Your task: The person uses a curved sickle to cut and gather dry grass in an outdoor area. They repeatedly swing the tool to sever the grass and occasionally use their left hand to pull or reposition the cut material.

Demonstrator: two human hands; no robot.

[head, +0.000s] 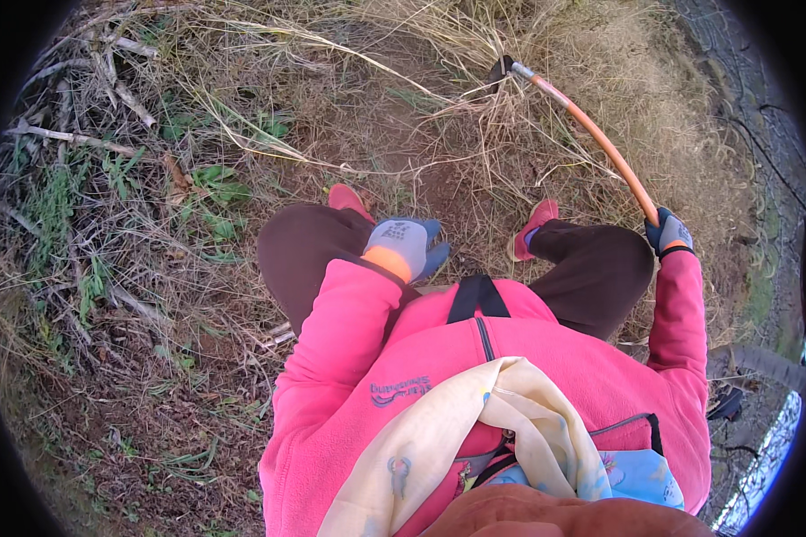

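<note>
My right hand (pixel 669 231), in a grey and blue work glove, is closed around the lower end of a curved orange handle (pixel 601 137). A silvery collar joins the handle's far end to a dark metal blade (pixel 501 72), partly hidden among dry grass stalks (pixel 504 114). My left hand (pixel 410 245), gloved alike with an orange cuff, hovers or rests by my left knee, fingers apart, with nothing seen in it. The underside of its palm is hidden. Long pale stalks (pixel 275 148) lie across the ground in front of my feet.
Cut branches (pixel 74 137) and twigs lie at the left, among green weeds (pixel 218 194). My two red shoes (pixel 541 221) stand on grassy soil. Behind my right arm a grey trunk or branch (pixel 766 366) shows, and darker rough ground (pixel 772 174) runs along the right rim.
</note>
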